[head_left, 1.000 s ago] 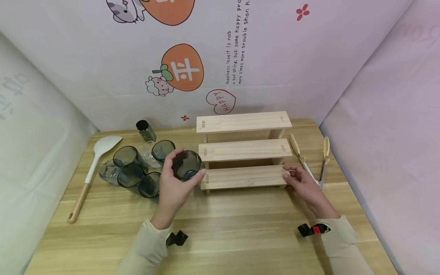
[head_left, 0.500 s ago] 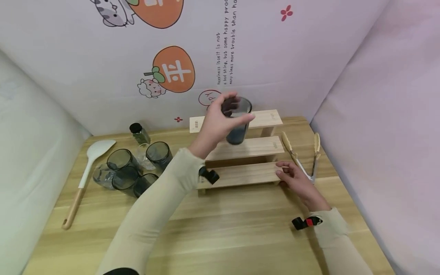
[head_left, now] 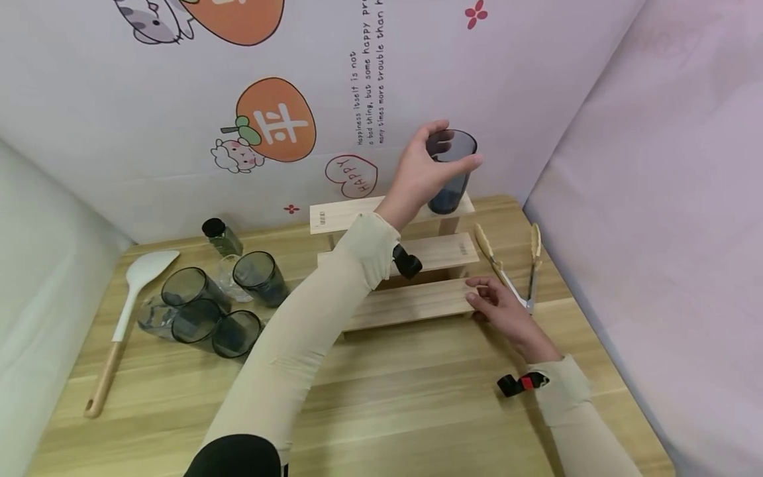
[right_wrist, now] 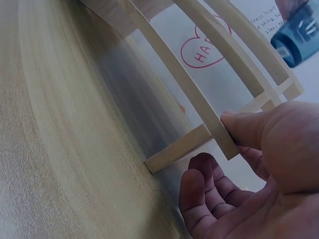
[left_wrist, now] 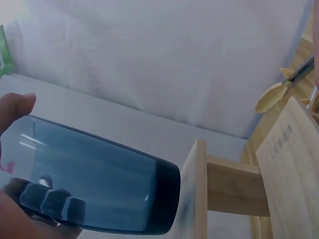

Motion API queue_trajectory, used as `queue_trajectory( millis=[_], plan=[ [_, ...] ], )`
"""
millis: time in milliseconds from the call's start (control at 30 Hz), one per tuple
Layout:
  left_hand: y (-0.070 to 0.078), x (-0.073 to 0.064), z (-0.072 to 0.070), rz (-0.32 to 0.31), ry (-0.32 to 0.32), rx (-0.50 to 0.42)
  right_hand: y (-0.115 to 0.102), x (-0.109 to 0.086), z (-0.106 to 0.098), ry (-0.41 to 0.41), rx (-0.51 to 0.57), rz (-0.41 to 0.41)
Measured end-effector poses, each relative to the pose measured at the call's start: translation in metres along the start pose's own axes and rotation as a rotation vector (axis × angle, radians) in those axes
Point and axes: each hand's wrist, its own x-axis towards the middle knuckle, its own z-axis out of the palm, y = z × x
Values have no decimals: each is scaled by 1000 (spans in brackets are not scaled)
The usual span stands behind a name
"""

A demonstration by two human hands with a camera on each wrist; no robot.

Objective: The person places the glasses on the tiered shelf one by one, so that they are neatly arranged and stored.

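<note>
My left hand (head_left: 426, 169) grips a dark smoky tumbler (head_left: 450, 171) upright at the right end of the top step of a three-tier wooden rack (head_left: 357, 213). In the left wrist view the tumbler (left_wrist: 94, 181) has its base at the top step's board (left_wrist: 197, 189). My right hand (head_left: 497, 305) holds the right end of the lowest step (head_left: 411, 303); in the right wrist view the thumb (right_wrist: 244, 127) presses on that board's corner while the fingers (right_wrist: 204, 189) curl below it.
Several dark tumblers (head_left: 205, 308) and clear glasses cluster at the left with a black-capped spice jar (head_left: 220, 236). A white spatula with a wooden handle (head_left: 122, 318) lies at the far left. Tongs (head_left: 515, 268) lie right of the rack. Cloth walls enclose the wooden table (head_left: 387, 404).
My left hand has carried the tumbler from in front of the rack up and rightward to the top step's right end. The right hand has stayed on the lowest step.
</note>
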Motion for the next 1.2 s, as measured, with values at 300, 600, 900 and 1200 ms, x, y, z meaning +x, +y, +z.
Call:
queue_trajectory(
  millis=[300, 600, 900, 1200],
  plan=[
    [-6, 16, 10, -10, 20, 48, 1, 2, -1, -10, 20, 12],
    [-12, 14, 13, 44, -19, 131, 2, 2, -1, 1, 4, 13],
    [-16, -76, -54, 280, 82, 356, 2, 2, 8, -15, 17, 9],
    [-58, -189, -162, 79, 333, 706, -1, -1, 7, -19, 11, 16]
  ],
)
